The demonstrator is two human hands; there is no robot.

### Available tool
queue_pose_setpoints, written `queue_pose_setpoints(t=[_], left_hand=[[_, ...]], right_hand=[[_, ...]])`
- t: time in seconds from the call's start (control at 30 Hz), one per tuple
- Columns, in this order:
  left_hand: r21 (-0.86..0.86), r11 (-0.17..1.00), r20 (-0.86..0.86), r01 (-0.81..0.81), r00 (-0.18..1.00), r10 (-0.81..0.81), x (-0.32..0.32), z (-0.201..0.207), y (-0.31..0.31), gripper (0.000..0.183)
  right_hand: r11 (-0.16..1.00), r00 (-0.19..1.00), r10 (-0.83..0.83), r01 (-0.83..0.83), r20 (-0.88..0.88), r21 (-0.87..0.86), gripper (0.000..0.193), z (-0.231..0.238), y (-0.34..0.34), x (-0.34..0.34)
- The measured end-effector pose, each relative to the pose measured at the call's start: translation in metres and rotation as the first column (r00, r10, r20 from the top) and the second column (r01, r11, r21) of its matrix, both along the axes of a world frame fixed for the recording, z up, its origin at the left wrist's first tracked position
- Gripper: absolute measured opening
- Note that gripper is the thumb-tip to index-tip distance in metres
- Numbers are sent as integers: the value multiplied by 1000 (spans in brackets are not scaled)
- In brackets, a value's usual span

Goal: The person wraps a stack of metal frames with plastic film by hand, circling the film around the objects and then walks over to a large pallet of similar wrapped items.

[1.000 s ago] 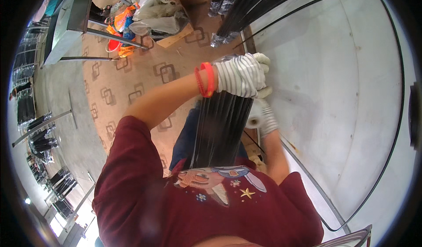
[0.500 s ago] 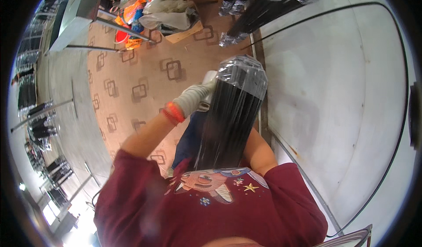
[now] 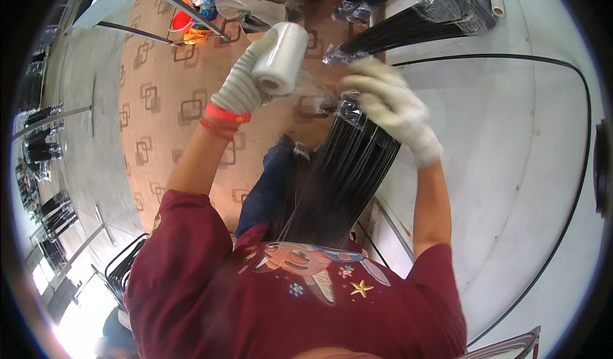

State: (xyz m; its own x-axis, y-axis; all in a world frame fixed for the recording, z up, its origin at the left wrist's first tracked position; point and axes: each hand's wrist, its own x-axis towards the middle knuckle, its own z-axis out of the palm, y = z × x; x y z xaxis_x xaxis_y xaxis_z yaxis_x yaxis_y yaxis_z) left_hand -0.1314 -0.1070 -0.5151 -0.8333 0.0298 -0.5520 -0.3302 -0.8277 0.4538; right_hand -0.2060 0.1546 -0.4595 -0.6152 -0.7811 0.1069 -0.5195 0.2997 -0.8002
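Note:
My left hand (image 3: 246,75), in a pale knit glove, grips a roll of clear stretch film (image 3: 285,49), tilted with its cardboard core end toward me. A thin strip of film (image 3: 310,86) runs from the roll toward the end of a bundle of black strips (image 3: 357,158). The bundle stands slanted before my body, its far end wrapped in shiny film. Over that end is my gloved right hand (image 3: 393,107), slightly blurred, its fingers stretched out to the left. Whether the fingertips touch the film I cannot tell.
More film-wrapped black bundles (image 3: 408,27) lie at the far right, beside a bare cardboard tube (image 3: 496,0). A white worktop (image 3: 472,167) with a black cable (image 3: 568,65) is to the right. Plastic bags (image 3: 255,5) and a metal-legged table (image 3: 191,8) stand at the far left.
My left hand has lifted the film roll up and away from the bundle's side. My right hand, hidden before, now shows over the bundle's end, which has tilted.

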Motion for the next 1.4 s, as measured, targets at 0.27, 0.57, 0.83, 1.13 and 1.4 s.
queue_pose_setpoints(t=[0.27,0.57,0.83,1.13,1.4], left_hand=[[34,994,41,100,994,-101,-103,9,53,40],[-514,626,123,587,772,-623,-133,10,117,57],[-16,734,-335,679,688,-644,-99,-79,146,41],[-696,332,323,636,691,-647,41,-89,89,52],[-418,578,247,700,701,-670,73,-45,133,50]], right_hand=[[835,334,-267,549,904,44,58,-56,-12,-40],[624,18,-129,778,992,67,47,-38,12,-92],[575,-52,-302,786,952,226,45,-56,155,-60],[648,-377,-218,634,900,422,33,-141,112,143],[599,-261,-277,706,925,378,36,-183,56,153]])
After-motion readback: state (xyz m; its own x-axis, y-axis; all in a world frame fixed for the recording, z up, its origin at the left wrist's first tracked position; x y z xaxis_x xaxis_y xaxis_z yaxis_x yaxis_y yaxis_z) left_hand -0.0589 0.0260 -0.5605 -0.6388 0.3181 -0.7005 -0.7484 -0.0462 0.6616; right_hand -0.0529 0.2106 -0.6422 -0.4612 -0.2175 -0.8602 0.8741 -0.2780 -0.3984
